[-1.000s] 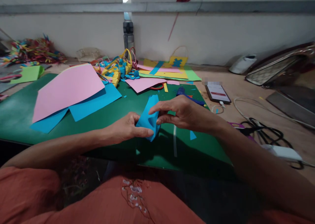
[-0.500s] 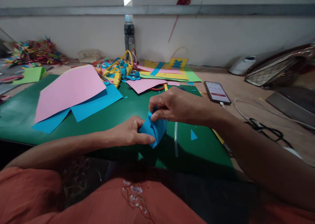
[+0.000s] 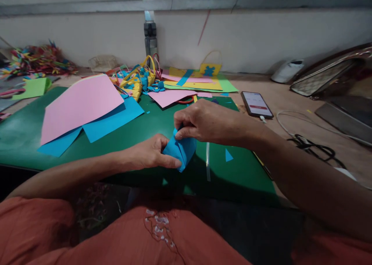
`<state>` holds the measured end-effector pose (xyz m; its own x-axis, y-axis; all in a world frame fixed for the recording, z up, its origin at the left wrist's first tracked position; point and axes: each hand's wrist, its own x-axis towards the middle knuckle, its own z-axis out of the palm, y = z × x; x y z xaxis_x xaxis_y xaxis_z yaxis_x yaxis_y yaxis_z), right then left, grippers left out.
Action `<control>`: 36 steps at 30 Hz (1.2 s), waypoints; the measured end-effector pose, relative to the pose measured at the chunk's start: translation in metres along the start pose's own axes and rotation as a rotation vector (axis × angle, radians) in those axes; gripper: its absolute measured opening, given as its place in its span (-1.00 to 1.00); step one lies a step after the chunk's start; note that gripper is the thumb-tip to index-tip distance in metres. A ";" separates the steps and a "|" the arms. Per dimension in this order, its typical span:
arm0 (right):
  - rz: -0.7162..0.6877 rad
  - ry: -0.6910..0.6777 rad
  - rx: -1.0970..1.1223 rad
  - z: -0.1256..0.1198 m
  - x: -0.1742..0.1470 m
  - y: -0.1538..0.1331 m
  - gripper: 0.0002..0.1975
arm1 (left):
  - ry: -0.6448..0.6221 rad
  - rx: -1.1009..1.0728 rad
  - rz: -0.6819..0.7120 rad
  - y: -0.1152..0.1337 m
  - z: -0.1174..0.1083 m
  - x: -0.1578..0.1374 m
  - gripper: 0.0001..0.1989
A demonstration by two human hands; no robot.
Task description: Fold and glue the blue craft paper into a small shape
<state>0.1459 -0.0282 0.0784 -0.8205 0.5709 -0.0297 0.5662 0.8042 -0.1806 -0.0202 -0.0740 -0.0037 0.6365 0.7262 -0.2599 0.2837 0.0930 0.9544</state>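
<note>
A folded piece of blue paper [image 3: 186, 151] is held between both hands above the green mat [image 3: 145, 133], near its front edge. My left hand [image 3: 155, 150] grips its left and lower side, the thumb lying along the front face. From above, my right hand [image 3: 192, 121] pinches the paper's top edge between thumb and fingers. Part of the top is hidden behind those fingers. To the right, a clear narrow strip [image 3: 208, 162] and a small blue paper triangle [image 3: 228, 155] lie on the mat.
Pink sheets [image 3: 84, 104] over blue sheets [image 3: 116, 119] lie at left. Small yellow and blue paper baskets [image 3: 136, 82] stand behind. A phone [image 3: 257, 104] with a charging cable, black-framed glasses [image 3: 310, 148] and a bag [image 3: 322, 75] are at right. A bottle [image 3: 150, 40] stands by the wall.
The view has tilted slightly, so the background sits a little higher. Both hands keep their hold on the blue paper, with hardly any movement.
</note>
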 end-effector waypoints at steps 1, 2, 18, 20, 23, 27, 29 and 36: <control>0.012 0.000 -0.004 0.000 0.000 -0.001 -0.89 | 0.001 -0.003 -0.007 0.000 0.000 0.000 -0.65; 0.028 0.002 -0.008 0.000 0.000 -0.001 -0.89 | 0.009 -0.004 -0.019 -0.001 0.000 0.000 -0.62; 0.056 0.109 0.063 0.001 -0.009 0.002 -0.89 | 0.093 -0.128 -0.023 0.005 0.005 -0.001 -0.62; 0.048 0.117 0.062 0.002 -0.009 0.002 -0.89 | 0.095 -0.133 -0.031 0.006 0.005 -0.001 -0.61; 0.033 0.123 0.066 0.002 -0.009 0.003 -0.88 | 0.092 -0.157 -0.042 0.005 0.005 -0.001 -0.61; 0.020 0.173 0.090 0.004 -0.010 0.003 -0.89 | 0.105 -0.214 -0.029 0.000 0.005 0.001 -0.65; 0.009 0.210 0.107 0.005 -0.010 0.004 -0.90 | 0.131 -0.242 -0.030 -0.003 0.005 0.001 -0.66; -0.021 0.274 0.149 0.004 -0.017 0.005 -0.91 | 0.168 -0.345 -0.061 0.003 0.007 0.000 -0.69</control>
<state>0.1628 -0.0342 0.0744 -0.7687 0.5936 0.2382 0.5147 0.7951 -0.3207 -0.0141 -0.0783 -0.0022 0.4913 0.8110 -0.3177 0.0411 0.3428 0.9385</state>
